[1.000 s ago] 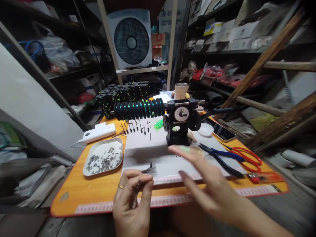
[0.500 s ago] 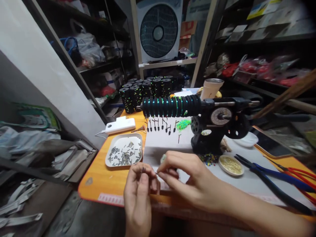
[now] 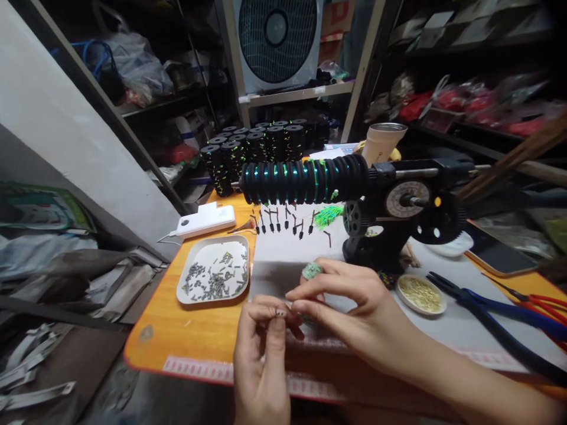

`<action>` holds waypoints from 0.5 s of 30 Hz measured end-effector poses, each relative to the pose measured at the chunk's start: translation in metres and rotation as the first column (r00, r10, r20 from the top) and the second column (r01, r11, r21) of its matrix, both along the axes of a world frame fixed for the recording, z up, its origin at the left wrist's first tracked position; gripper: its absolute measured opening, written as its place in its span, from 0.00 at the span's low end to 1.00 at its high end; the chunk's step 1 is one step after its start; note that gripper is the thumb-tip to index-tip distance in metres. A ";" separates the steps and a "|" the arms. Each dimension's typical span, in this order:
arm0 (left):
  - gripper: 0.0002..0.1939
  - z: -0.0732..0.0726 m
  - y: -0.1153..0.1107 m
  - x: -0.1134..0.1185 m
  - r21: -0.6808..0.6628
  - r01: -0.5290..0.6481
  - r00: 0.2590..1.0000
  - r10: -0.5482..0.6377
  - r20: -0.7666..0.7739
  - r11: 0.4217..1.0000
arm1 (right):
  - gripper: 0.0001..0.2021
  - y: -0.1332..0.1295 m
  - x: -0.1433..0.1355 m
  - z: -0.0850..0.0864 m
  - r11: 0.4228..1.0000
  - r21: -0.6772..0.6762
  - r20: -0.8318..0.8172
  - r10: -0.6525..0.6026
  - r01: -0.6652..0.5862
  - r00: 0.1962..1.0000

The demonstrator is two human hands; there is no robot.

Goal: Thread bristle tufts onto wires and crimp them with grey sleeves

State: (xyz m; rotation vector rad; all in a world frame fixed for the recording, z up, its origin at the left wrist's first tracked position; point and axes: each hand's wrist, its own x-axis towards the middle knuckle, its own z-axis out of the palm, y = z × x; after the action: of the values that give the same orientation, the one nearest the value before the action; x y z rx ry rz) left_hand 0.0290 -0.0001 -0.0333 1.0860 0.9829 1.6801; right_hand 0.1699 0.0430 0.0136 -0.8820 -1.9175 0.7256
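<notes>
Head view: left hand (image 3: 262, 357) pinching one tiny, dark, speckled piece (image 3: 279, 313) between thumb tip and forefinger; right hand (image 3: 354, 304), thumb and index together, just beside it at 2 o'clock, can't tell if gripping anything. From hands: one white rounded-square tray (image 3: 181, 289), 10 o'clock; one round white dish (image 3: 402, 295), one black-and-blue-handled pliers (image 3: 478, 321), 3 o'clock

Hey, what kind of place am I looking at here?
Probably a small workshop or storeroom: a tray of tiny parts, pliers on the table, and packed shelves around it.
</notes>
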 end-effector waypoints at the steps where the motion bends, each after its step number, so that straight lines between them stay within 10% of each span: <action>1: 0.07 0.001 -0.001 -0.001 0.028 -0.042 0.998 0.044 -0.052 0.999 | 0.07 0.000 0.000 0.000 1.000 0.020 0.022 0.009 -0.009 1.000; 15: 0.08 -0.006 -0.011 -0.009 0.009 -0.098 0.985 0.098 -0.143 0.995 | 0.13 -0.006 -0.003 0.001 0.987 0.131 0.209 0.061 -0.089 0.976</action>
State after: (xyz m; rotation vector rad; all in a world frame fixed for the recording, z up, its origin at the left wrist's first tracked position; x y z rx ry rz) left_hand 0.0201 -0.0107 -0.0388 1.1894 1.1430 1.6998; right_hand 0.1665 0.0369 0.0148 -0.8261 -2.1662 0.5529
